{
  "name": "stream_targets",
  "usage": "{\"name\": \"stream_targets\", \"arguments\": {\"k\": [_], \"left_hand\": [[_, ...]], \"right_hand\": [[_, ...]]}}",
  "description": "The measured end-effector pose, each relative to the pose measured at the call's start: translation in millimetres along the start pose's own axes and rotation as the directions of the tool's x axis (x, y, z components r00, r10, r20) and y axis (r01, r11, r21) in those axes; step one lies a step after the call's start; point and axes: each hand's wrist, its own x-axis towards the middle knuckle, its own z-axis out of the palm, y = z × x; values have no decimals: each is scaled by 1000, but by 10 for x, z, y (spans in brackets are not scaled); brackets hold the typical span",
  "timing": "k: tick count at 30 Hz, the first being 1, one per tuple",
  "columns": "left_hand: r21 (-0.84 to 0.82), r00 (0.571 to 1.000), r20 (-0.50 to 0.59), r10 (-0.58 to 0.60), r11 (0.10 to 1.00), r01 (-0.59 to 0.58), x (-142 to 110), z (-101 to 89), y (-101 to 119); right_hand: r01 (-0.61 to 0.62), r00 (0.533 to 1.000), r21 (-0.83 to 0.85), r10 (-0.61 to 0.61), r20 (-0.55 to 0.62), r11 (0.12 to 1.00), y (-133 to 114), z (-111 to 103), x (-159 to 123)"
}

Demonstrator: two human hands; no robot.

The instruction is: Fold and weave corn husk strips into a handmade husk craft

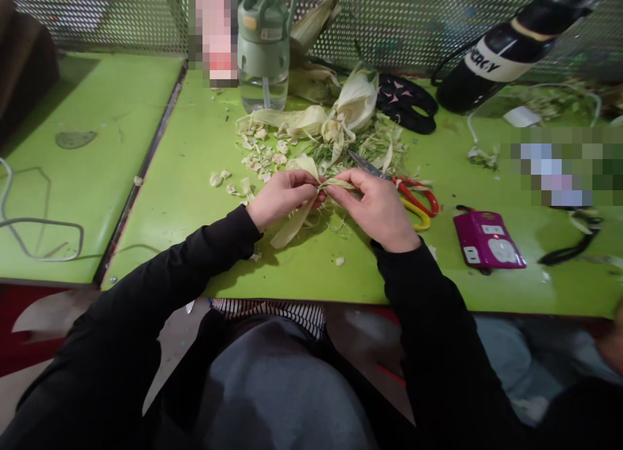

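Between my hands, over the green table, is a knotted piece made of pale corn husk strips [294, 226]. My left hand [285, 195] pinches it at the middle, where the strips cross. From the other side my right hand [372, 204] grips a strip between thumb and forefinger, close to that crossing. Scissors [419, 197] with red and yellow handles lie just behind my right hand, blades pointing to the back left. Shredded husk and small pale scraps [265, 159] are spread beyond my fingers. A larger bunch of husks [357, 99] rests behind them.
A green water bottle [264, 63] stands at the back, near a black pad [407, 104]. At the back right leans a black bottle [496, 63]. A purple power socket [488, 240] sits on the right. Another table [87, 197] adjoins on the left, with a cable.
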Motion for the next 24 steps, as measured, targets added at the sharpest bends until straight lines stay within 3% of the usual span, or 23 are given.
{"name": "stream_targets", "arguments": {"k": [8, 15, 24], "left_hand": [[-81, 999, 35, 8, 997, -5, -4, 10, -18], [-144, 999, 40, 13, 990, -7, -18, 32, -18], [-206, 995, -8, 96, 974, -95, -25, 71, -46]], "right_hand": [[-47, 999, 88, 49, -10, 995, -24, 17, 5], [-12, 998, 131, 21, -67, 991, -58, -4, 4], [-30, 991, 181, 53, -121, 983, -102, -5, -25]]}}
